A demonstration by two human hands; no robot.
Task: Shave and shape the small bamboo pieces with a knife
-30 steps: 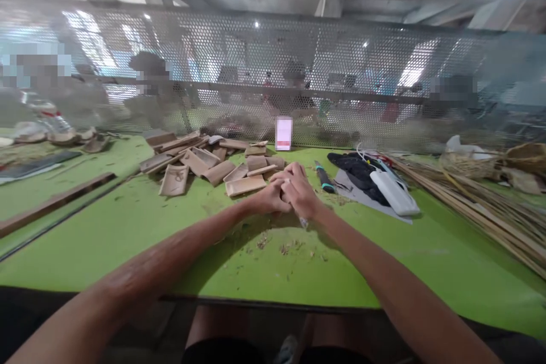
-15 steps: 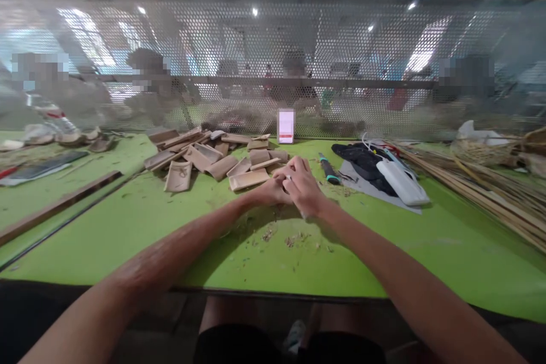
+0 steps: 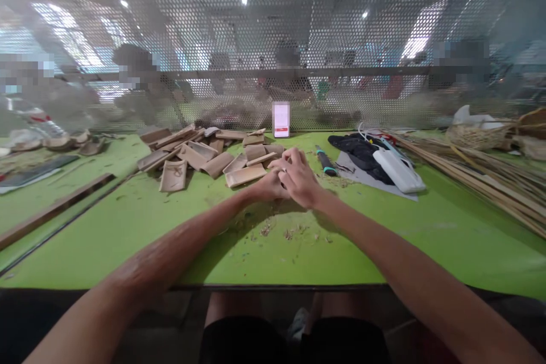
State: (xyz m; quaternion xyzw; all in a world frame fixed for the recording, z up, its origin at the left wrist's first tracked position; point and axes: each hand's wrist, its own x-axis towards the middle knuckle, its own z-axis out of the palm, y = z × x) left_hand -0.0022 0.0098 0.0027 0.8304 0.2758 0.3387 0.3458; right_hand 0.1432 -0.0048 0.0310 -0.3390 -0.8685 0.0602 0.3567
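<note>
Above the green tabletop (image 3: 247, 256), my left hand (image 3: 271, 186) and my right hand (image 3: 300, 179) are pressed together, fingers curled and overlapping. My right hand covers part of the left one. A small pale spot shows between the fingers of my right hand; whatever they may hold is hidden. Just left of my hands, cut bamboo pieces (image 3: 246, 176) lie in a loose heap. To the right, a tool with a black and teal handle (image 3: 326, 162) rests on the table. Small shavings (image 3: 289, 233) are scattered below my hands.
A phone (image 3: 281, 120) leans upright against a perforated metal screen (image 3: 205, 91). At right lie a black cloth or glove (image 3: 362, 153), a white power bank-like block (image 3: 398, 170) and long bamboo strips (image 3: 473, 176). A wooden bar (image 3: 60, 207) lies at left. People sit beyond the screen.
My head view has shifted slightly, so the tabletop things sit a little higher and further left. My hands stay pressed together in nearly the same pose.
</note>
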